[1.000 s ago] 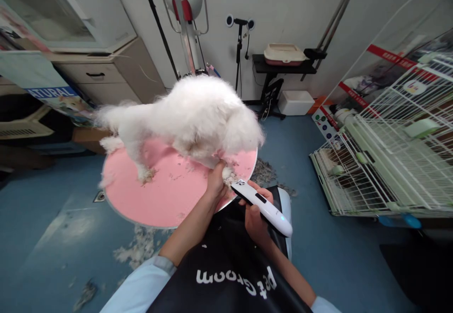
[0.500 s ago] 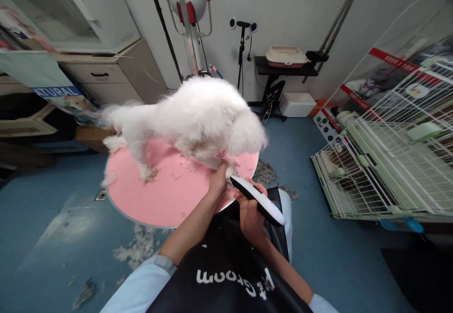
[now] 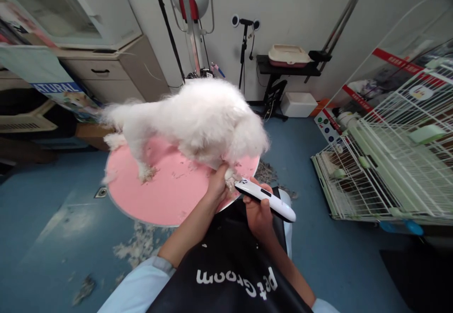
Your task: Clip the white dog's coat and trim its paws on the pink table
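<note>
A fluffy white dog point(image 3: 208, 119) stands on a round pink grooming table point(image 3: 159, 199), its head to the right and lowered. My left hand point(image 3: 217, 183) is closed around one of its front legs, near the paw point(image 3: 230, 180). White hair clippers point(image 3: 267, 200) with a black underside are in my right hand point(image 3: 258, 209), fingers wrapped around the body. The clipper head lies right at the paw; whether the blade touches the fur I cannot tell. A hind paw point(image 3: 146, 173) with darker fur rests on the table, and cut hair is scattered over the pink top.
Clumps of cut hair point(image 3: 138, 247) lie on the blue floor. Wire cages point(image 3: 385, 162) stand at the right. Behind the dog are a dryer on a stand point(image 3: 193, 15), a twin-head lamp stand point(image 3: 244, 44) and a black side table point(image 3: 283, 70). Cabinets point(image 3: 102, 74) stand at the left.
The clippers have shifted slightly right and rolled, so more of their white face shows. My right hand moved with them. My left hand keeps its hold on the leg, and more of the paw shows.
</note>
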